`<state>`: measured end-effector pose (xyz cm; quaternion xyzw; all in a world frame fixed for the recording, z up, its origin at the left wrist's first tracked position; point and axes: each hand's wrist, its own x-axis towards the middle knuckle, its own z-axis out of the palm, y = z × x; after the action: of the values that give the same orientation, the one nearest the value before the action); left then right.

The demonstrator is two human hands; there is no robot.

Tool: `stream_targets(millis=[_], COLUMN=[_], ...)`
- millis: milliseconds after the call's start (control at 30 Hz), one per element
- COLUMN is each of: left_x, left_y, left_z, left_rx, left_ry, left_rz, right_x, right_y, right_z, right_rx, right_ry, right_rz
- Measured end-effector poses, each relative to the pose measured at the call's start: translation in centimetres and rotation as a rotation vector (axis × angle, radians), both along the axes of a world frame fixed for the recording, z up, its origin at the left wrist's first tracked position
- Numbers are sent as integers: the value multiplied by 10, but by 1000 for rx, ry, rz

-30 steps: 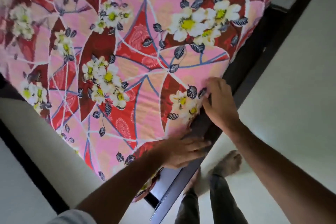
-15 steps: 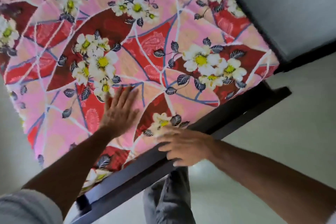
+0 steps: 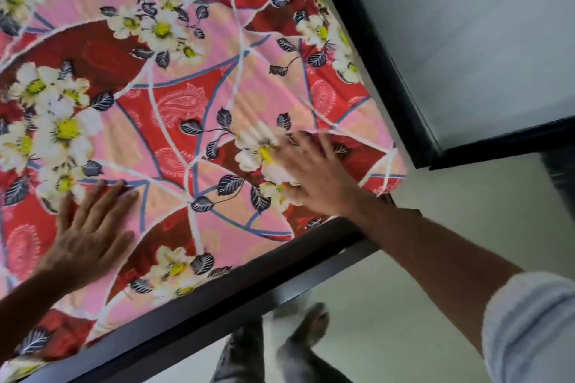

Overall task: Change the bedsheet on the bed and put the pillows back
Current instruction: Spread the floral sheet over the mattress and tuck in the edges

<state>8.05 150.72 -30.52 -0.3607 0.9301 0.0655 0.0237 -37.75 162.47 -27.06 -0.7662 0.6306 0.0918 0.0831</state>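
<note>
A pink and red floral bedsheet [image 3: 186, 109] covers the mattress and fills the upper left of the head view. My left hand [image 3: 90, 230] lies flat on the sheet near the bed's near edge, fingers straight. My right hand [image 3: 314, 174] presses flat on the sheet close to the mattress corner [image 3: 389, 171], fingers spread and blurred by motion. No pillows are in view.
The dark bed frame [image 3: 249, 286] runs along the near edge and up the right side [image 3: 382, 71]. A pale wall or panel [image 3: 466, 40] stands beyond it. My legs and a bare foot [image 3: 311, 323] stand on the light floor [image 3: 389, 305] beside the frame.
My right hand has left the bed's edge and now lies flat on top of the sheet near the corner. My left hand slid leftward across the sheet. The view turned.
</note>
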Motion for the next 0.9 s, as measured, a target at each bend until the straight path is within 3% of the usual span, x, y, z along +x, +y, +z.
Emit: stream_targets(millis=[100, 233, 367, 467, 600, 733, 800, 900], left_x=[-63, -222, -361, -422, -464, -497, -508, -514], left_y=[-1, -1, 15, 31, 53, 60, 62, 61], left_z=[5, 3, 0, 5, 14, 32, 38, 38], left_rx=[18, 4, 11, 28, 65, 134, 146, 131], left_ry=[55, 61, 81, 82, -28, -152, -193, -215], left_rz=[-54, -79, 8, 104, 140, 230, 230, 229], right_x=[3, -21, -84, -133, -181, -228, -254, -287], right_y=[40, 39, 23, 26, 63, 88, 87, 72], right_z=[0, -5, -10, -19, -32, -13, -9, -8], right_rx=[42, 44, -133, -176, 123, 436, 471, 510], right_ry=[-34, -119, -182, -285, -1003, -931, -917, -958], right_rz=[262, 393, -18, -233, -755, -668, -662, -825])
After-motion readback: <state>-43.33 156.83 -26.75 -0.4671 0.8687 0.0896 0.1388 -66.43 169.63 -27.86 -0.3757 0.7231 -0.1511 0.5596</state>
